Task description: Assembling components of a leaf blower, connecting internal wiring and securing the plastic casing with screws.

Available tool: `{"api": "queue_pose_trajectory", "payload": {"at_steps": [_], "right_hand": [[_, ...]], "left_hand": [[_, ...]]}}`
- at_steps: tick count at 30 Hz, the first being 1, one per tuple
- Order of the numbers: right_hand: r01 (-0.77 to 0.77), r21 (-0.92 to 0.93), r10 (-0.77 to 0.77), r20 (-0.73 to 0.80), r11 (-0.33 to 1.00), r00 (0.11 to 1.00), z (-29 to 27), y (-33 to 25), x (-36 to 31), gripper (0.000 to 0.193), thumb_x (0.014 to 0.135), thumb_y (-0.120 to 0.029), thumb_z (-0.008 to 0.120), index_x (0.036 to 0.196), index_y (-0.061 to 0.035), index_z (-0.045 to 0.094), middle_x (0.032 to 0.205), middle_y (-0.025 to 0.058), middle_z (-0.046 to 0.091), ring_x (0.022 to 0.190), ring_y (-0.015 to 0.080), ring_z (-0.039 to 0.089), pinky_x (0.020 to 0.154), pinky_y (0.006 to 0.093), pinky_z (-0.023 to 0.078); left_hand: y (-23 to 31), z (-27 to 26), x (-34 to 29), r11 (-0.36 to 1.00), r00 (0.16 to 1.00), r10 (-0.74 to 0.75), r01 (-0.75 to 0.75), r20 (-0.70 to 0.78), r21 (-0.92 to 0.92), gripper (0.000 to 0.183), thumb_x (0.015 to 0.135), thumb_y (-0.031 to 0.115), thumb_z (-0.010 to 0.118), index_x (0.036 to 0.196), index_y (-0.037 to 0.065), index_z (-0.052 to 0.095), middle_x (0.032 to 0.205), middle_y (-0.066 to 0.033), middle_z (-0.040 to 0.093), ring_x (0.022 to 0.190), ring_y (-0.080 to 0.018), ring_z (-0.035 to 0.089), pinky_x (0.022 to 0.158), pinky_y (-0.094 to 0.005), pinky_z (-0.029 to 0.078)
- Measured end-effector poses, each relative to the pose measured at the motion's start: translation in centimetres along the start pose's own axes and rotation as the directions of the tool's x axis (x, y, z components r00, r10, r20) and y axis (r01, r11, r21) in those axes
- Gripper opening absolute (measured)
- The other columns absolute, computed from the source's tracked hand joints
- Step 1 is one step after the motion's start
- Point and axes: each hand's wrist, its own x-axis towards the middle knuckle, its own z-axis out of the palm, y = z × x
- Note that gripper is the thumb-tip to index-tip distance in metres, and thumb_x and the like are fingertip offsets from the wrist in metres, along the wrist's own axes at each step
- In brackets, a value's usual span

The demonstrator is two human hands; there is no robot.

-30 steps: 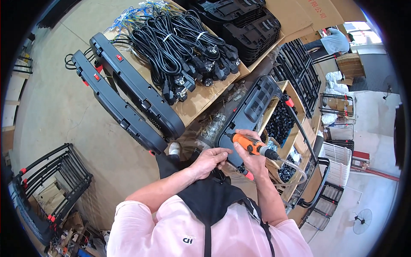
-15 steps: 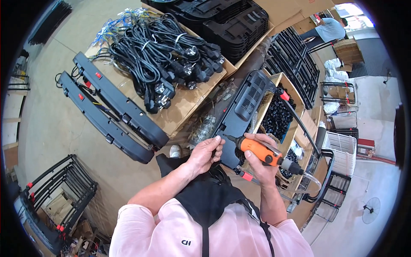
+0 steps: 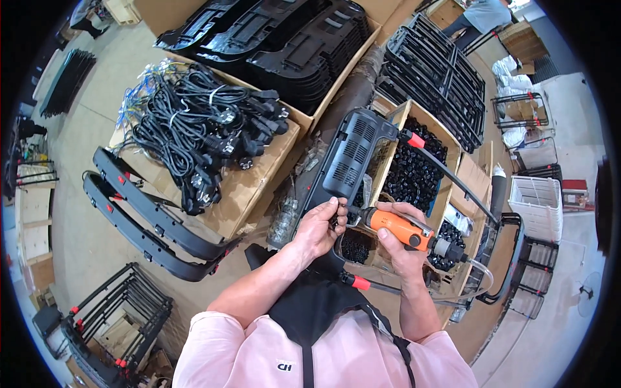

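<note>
While the orange driver (image 3: pixel 400 227) lay in the right hand (image 3: pixel 409 257), its dark tip pointing left, the left hand (image 3: pixel 318 227) met that tip at the fingertips, over a black housing (image 3: pixel 352 161) with a vented hump. The right hand was wrapped firmly round the driver's body; the left had its fingers curled in, though whether they pinched a small piece could not be told. Judging by that pose, the step in hand was bringing tip and fingertips together, and the next move called for a steady tool and fingers kept out of its way.

A clear hose (image 3: pixel 485 277) trailed from the driver's rear. Beside the housing, small black parts (image 3: pixel 414 169) filled a wooden tray, and a black tube with a red fitting (image 3: pixel 415 140) ran past them. Farther left, bundled plug cables (image 3: pixel 194 129) lay on cardboard (image 3: pixel 255 184), near two long curved black bodies (image 3: pixel 145 210). Beyond the cables, stacked black shells (image 3: pixel 310 55) filled a carton, and a white basket (image 3: pixel 538 202) stood well to the right.
</note>
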Motion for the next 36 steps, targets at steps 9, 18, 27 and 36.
{"api": "queue_pose_trajectory", "payload": {"at_steps": [9, 18, 27, 36], "right_hand": [[0.007, -0.054, -0.009, -0.031, 0.999, 0.999, -5.9, 1.7, 3.5, 0.053, 0.089, -0.002, 0.080, 0.137, -0.0014, 0.055, 0.130, 0.0201, 0.070, 0.125, 0.0295, 0.067, 0.110, 0.0441, 0.053], [0.055, -0.157, -0.075, -0.123, 0.986, 0.990, -12.5, 1.2, 12.6, 0.053, 0.091, -0.008, 0.082, 0.137, -0.0029, 0.057, 0.133, 0.0164, 0.069, 0.126, 0.0241, 0.066, 0.112, 0.0412, 0.052], [0.038, -0.123, -0.056, -0.146, 0.992, 0.988, -15.6, 3.5, 21.5, 0.049, 0.089, -0.005, 0.082, 0.134, 0.0000, 0.062, 0.126, 0.0144, 0.073, 0.115, 0.0198, 0.070, 0.106, 0.0365, 0.056], [-0.002, -0.219, -0.018, -0.090, 0.976, 0.996, -15.3, 6.4, 23.6, 0.045, 0.088, -0.010, 0.083, 0.129, -0.0028, 0.065, 0.117, 0.0068, 0.074, 0.108, 0.0148, 0.069, 0.099, 0.0330, 0.056]], "left_hand": [[-2.2, 4.2, 5.8, 0.997, 0.998, -0.066, 0.066, -0.024, 0.035, 0.030, 0.112, 0.036, 0.058, 0.118, 0.008, 0.065, 0.085, 0.0036, 0.056, 0.073, -0.0103, 0.052, 0.063, -0.0242, 0.043], [-5.7, 7.9, 10.2, 0.986, 0.989, -0.068, 0.087, -0.130, 0.142, 0.030, 0.116, 0.031, 0.043, 0.121, 0.005, 0.058, 0.108, -0.0096, 0.071, 0.091, -0.0228, 0.069, 0.081, -0.0351, 0.058], [-7.5, 6.5, 10.8, 0.972, 0.992, -0.070, 0.091, -0.101, 0.217, 0.032, 0.113, 0.035, 0.055, 0.114, 0.007, 0.069, 0.099, -0.0041, 0.071, 0.081, -0.0142, 0.065, 0.070, -0.0298, 0.053], [-6.5, 8.2, 11.3, 0.961, 0.985, -0.095, 0.130, -0.147, 0.245, 0.031, 0.116, 0.026, 0.046, 0.127, 0.003, 0.062, 0.113, -0.0092, 0.070, 0.095, -0.0186, 0.068, 0.078, -0.0330, 0.055]]}}
